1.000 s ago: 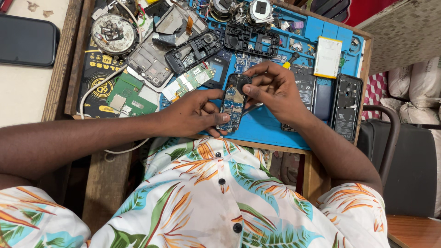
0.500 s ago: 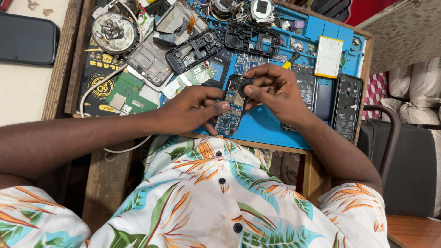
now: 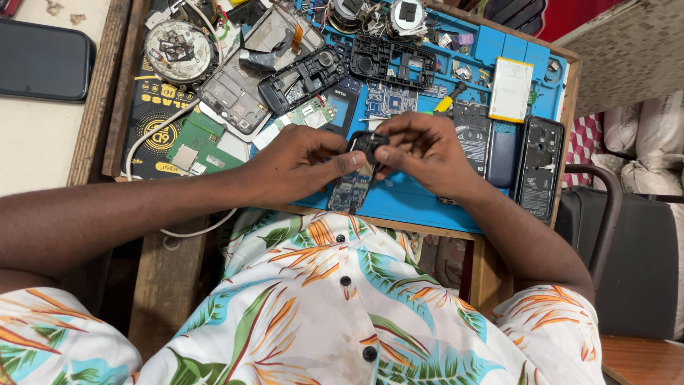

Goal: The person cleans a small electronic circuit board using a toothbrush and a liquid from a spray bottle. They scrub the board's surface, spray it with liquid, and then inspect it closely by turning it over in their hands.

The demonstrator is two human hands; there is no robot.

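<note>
Both hands pinch a stripped phone board (image 3: 354,178) over the blue mat (image 3: 420,199) on the counter: left hand (image 3: 296,162) fingers grip its side, right hand (image 3: 420,146) fingers grip its black top end. Loose phone frames (image 3: 303,77) lie nearby.

Wooden bench (image 3: 171,285) — dark chair (image 3: 605,235) beside.

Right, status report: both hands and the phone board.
Left hand and right hand both pinching the phone circuit board over the blue mat. Board tilted, top end between the fingers. Loose phone parts crowd the mat behind.
</note>
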